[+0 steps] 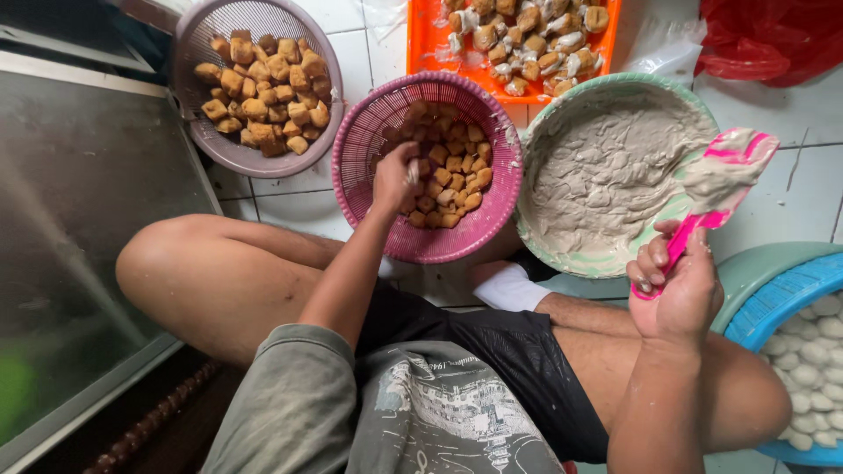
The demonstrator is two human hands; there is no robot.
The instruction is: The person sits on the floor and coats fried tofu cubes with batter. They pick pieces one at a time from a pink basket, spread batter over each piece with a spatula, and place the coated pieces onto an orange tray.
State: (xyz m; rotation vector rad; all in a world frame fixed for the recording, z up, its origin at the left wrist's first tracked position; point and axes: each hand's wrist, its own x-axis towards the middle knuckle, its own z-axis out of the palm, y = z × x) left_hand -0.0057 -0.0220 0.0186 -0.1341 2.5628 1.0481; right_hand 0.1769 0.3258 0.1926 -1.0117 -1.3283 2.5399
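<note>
While the left hand (pixel 395 178) pinches tofu in the pink basket (pixel 364 140), the right hand (pixel 680 294) (fingers closed) grips a paste-laden pink spatula (pixel 716 189).

White tiled floor (pixel 351 44) under colanders, bowl, orange tray (pixel 426 39).

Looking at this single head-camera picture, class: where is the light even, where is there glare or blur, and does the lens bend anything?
Head view: soft, even daylight with faint shadows; dull glare streaks the grey metal panel; the left hand in the pink plastic colander is slightly motion-blurred; the right hand and pink paste-coated spatula look sharp; the wide lens bows the edges, stretching the knees.
</note>
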